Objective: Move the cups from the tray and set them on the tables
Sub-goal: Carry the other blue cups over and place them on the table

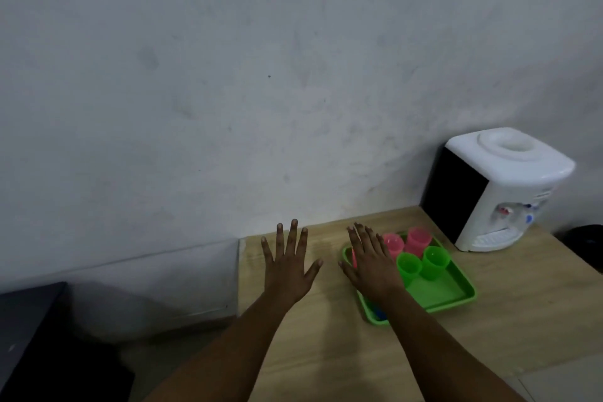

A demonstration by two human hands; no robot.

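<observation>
A green tray [456, 299] lies on a wooden table [509, 320]. Two pink cups [418, 240] stand at its far end, and two green cups [434, 261] stand just in front of them. A sliver of another pink cup [353, 257] and something blue [380, 314] show from under my right arm. My right hand [372, 266] hovers flat over the tray's left part, fingers spread, holding nothing. My left hand [288, 266] is spread flat over the bare table left of the tray, also holding nothing.
A white and black water dispenser [499, 189] stands on the table at the back right, against the grey wall. The table's left edge [239, 274] drops to the floor. A dark piece of furniture [36, 336] sits at the lower left.
</observation>
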